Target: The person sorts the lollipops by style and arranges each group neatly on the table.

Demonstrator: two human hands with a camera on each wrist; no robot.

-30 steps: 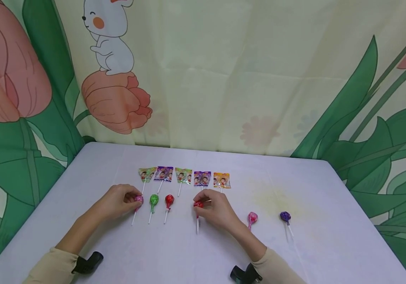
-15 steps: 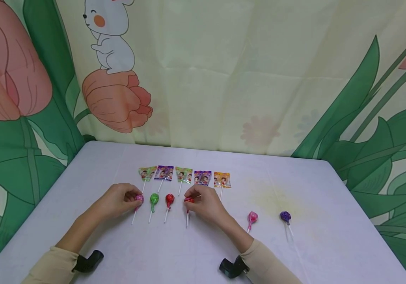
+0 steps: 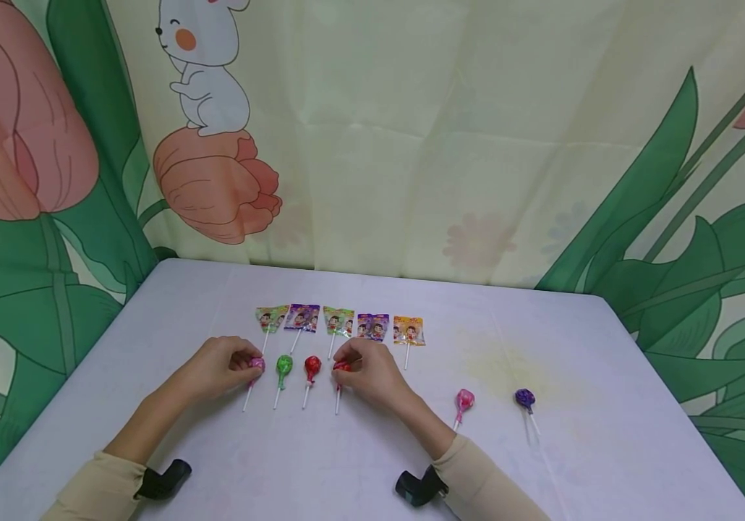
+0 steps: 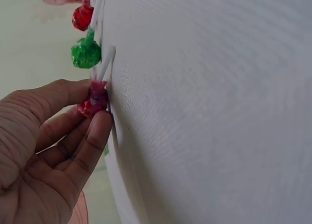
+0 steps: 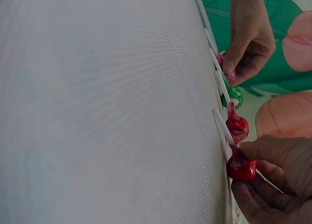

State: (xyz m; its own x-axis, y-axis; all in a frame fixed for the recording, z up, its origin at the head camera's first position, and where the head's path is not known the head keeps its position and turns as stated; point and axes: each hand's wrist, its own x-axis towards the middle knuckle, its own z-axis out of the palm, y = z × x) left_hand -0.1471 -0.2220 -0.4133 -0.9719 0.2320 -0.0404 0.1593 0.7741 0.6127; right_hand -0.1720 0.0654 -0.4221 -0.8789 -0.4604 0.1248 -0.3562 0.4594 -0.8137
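Note:
In the head view my left hand pinches the head of a pink lollipop at the left end of the near row. The left wrist view shows thumb and fingers on its wrapper. Beside it lie a green lollipop and a red lollipop, sticks toward me. My right hand pinches a second red lollipop just right of that one; its head is partly covered by my fingers in the head view. In the right wrist view its stick points away from my palm, along the white cloth.
Behind runs a row of several flat-wrapped lollipops, from a green packet to an orange packet. Off to the right lie another pink lollipop and a purple lollipop. A white-covered table meets a printed curtain behind.
My right hand has moved left with the red lollipop, bringing it close to the other red one. My left hand has stayed on the pink lollipop.

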